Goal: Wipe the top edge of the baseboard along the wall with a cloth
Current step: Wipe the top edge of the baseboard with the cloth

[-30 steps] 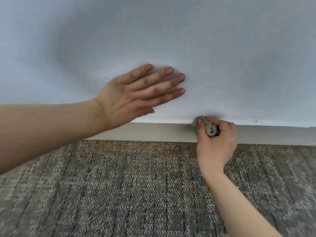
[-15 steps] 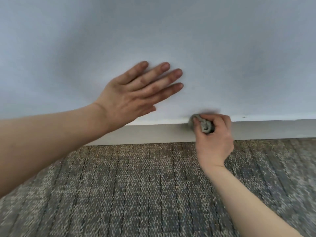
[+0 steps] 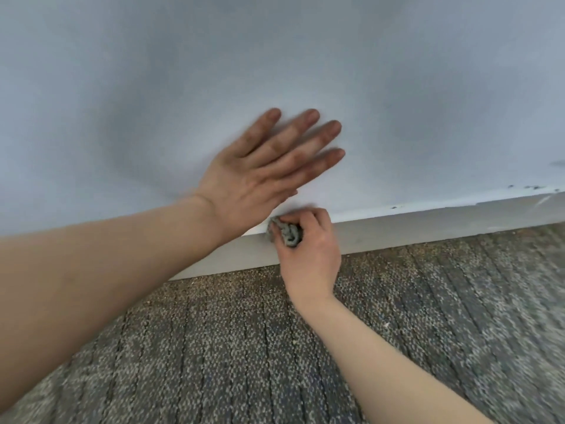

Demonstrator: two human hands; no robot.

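Low down, right hand (image 3: 308, 255) grips cloth (image 3: 289, 234) on baseboard (image 3: 428, 228); left hand (image 3: 263, 175) flat on wall (image 3: 397, 87).

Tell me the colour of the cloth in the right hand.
Grey: the cloth is bunched in the right hand, head view.

The right hand (image 3: 308, 258), gripping the balled cloth (image 3: 287, 234), slides left along the top edge of the baseboard (image 3: 428, 231) and now sits just under the left hand (image 3: 256, 179), closing the gap seen a second ago. The left hand's fingers fan wider on the wall (image 3: 397, 87). The view tilts, bringing dark specks (image 3: 526, 187) into sight at far right.
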